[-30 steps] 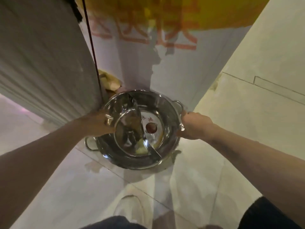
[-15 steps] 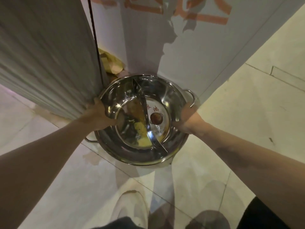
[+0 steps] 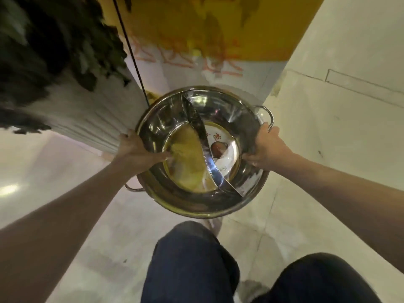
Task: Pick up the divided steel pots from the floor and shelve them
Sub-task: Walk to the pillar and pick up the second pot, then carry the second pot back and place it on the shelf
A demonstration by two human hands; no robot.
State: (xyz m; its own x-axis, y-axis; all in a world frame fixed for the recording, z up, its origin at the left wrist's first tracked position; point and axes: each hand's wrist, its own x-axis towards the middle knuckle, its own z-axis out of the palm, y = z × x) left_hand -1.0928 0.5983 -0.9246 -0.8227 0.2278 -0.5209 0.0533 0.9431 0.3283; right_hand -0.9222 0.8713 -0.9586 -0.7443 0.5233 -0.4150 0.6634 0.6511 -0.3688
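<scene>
The divided pot (image 3: 203, 149) is gripped by its rim in the left hand (image 3: 136, 149) and right hand (image 3: 265, 147), carried clear of the floor (image 3: 306, 193); a shelf is needed next

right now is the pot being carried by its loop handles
No, both hands grip the rim of the pot: the left hand and right hand leave the handle free.

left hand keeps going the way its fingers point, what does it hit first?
The left hand grips the pot rim, fingers pointing inward toward the right. Straight on, they would likely meet the divider first. Depth is unclear; they might slide along the pot's inner wall instead.
</scene>
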